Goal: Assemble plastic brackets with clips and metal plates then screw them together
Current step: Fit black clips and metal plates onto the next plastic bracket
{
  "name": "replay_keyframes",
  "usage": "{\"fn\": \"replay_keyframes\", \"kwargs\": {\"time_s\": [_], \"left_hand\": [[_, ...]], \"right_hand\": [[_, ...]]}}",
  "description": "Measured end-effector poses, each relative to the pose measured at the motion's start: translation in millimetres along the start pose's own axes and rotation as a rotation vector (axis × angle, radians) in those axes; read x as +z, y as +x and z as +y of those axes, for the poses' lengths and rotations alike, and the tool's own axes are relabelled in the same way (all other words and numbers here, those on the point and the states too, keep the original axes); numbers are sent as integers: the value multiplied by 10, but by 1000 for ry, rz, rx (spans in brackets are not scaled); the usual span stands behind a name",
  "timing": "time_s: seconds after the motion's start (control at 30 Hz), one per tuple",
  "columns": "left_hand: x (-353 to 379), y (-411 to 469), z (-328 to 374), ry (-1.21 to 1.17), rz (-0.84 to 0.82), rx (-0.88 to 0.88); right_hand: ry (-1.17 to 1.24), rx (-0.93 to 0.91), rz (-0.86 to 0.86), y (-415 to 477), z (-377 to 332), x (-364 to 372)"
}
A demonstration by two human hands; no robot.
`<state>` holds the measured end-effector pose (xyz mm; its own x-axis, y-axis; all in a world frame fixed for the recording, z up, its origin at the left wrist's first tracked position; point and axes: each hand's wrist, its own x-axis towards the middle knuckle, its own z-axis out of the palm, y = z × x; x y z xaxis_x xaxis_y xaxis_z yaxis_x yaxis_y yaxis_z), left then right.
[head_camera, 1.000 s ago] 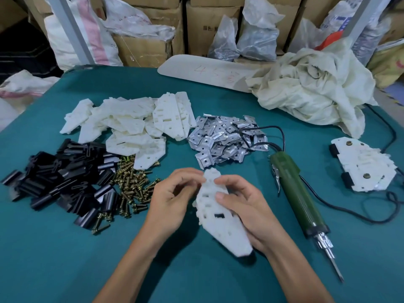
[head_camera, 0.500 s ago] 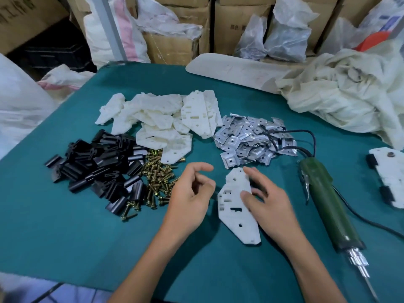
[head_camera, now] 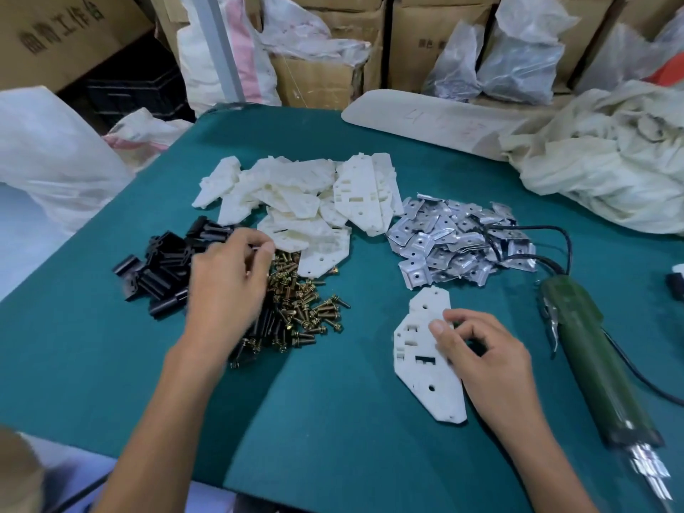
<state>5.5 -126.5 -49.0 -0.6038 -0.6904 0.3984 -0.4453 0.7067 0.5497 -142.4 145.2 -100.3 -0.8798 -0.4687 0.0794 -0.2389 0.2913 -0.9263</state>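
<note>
One white plastic bracket (head_camera: pixel 422 368) lies flat on the green table (head_camera: pixel 325 431), front right of centre. My right hand (head_camera: pixel 488 361) holds it, thumb on its top face and fingers curled at its right edge. My left hand (head_camera: pixel 225 286) is blurred over the pile of black clips (head_camera: pixel 163 261), fingers curled with the tips together; what they hold is hidden. Brass screws (head_camera: pixel 303 309) lie heaped just right of that hand. Behind are the loose white brackets (head_camera: pixel 296 201) and the shiny metal plates (head_camera: pixel 455 246).
A green electric screwdriver (head_camera: pixel 592 357) lies at the right with its bit toward me, its black cable looping over the plates. A crumpled cream cloth (head_camera: pixel 610 161) fills the back right. Sacks and cardboard boxes surround the table's far edge.
My left hand has let go of the bracket and moved left over the black clips. The bracket went from held up in both hands to lying flat under my right hand.
</note>
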Motion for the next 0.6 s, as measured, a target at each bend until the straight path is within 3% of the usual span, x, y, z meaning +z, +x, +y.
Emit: {"fn": "replay_keyframes", "kwargs": {"time_s": [0.13, 0.3, 0.6], "left_hand": [[-123, 180, -321, 215, 14, -72], [-91, 252, -526, 353, -163, -227], [-50, 271, -551, 214, -82, -236]], "right_hand": [[28, 11, -12, -3, -14, -2], [25, 25, -11, 8, 29, 5], [18, 19, -7, 5, 48, 4]]}}
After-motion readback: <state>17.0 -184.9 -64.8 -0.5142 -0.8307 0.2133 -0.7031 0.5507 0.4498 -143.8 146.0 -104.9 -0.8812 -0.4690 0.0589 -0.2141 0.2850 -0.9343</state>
